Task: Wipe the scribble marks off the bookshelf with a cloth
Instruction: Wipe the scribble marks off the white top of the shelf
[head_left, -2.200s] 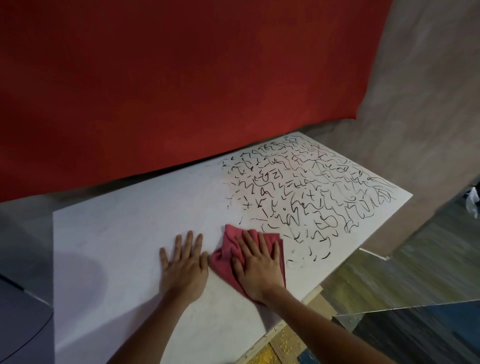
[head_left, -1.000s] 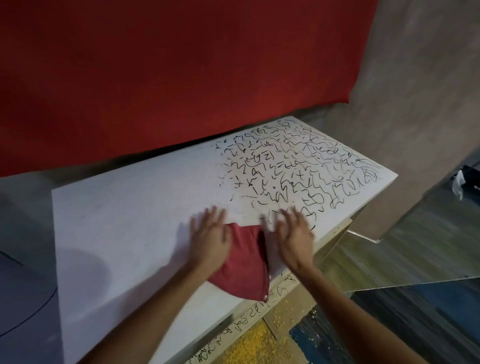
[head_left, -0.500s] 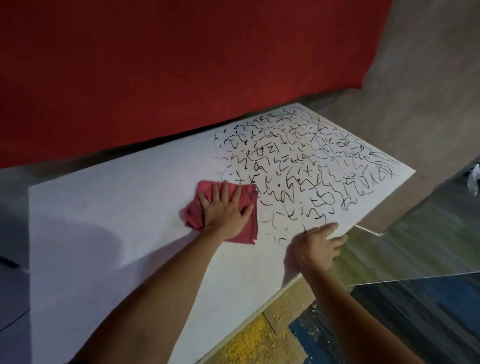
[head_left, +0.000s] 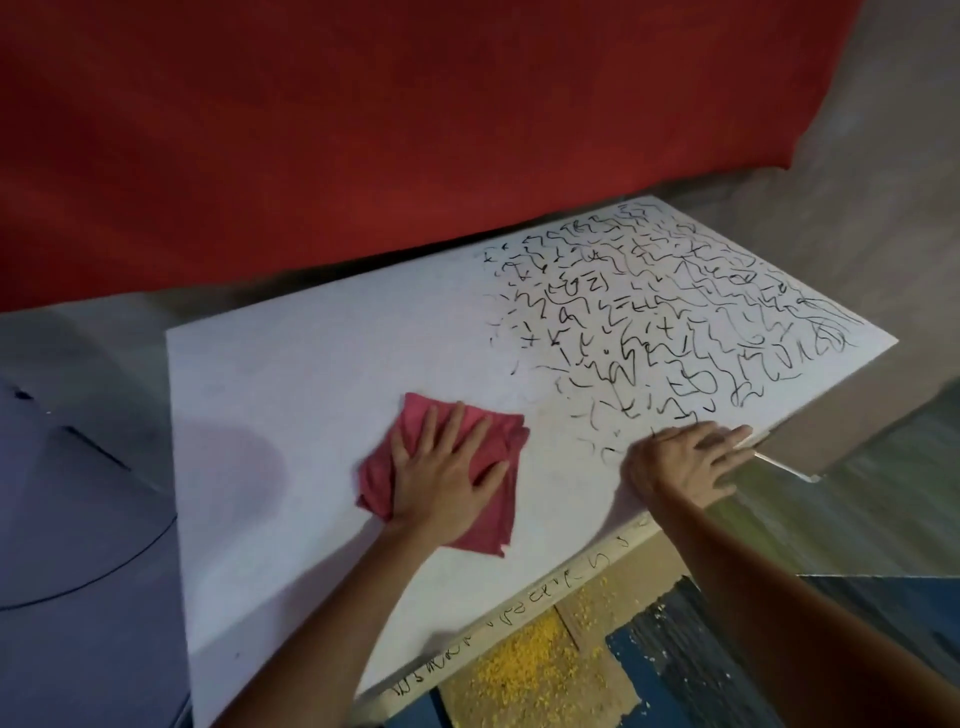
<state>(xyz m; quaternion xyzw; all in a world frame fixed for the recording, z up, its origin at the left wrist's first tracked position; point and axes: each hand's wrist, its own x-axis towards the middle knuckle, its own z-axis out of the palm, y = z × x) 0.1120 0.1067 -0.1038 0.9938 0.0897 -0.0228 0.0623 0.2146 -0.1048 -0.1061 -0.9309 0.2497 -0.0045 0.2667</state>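
Five L fingers (head_left: 451, 434) spread, pressing cloth (head_left: 491, 525).

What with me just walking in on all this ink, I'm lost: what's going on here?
A person is wiping black scribble marks off the white top of a bookshelf. The left hand presses a red cloth flat on the top with straight fingers, just left of the marks. The right hand lies flat near the front edge. The left part looks clean; the right part is covered in marks.
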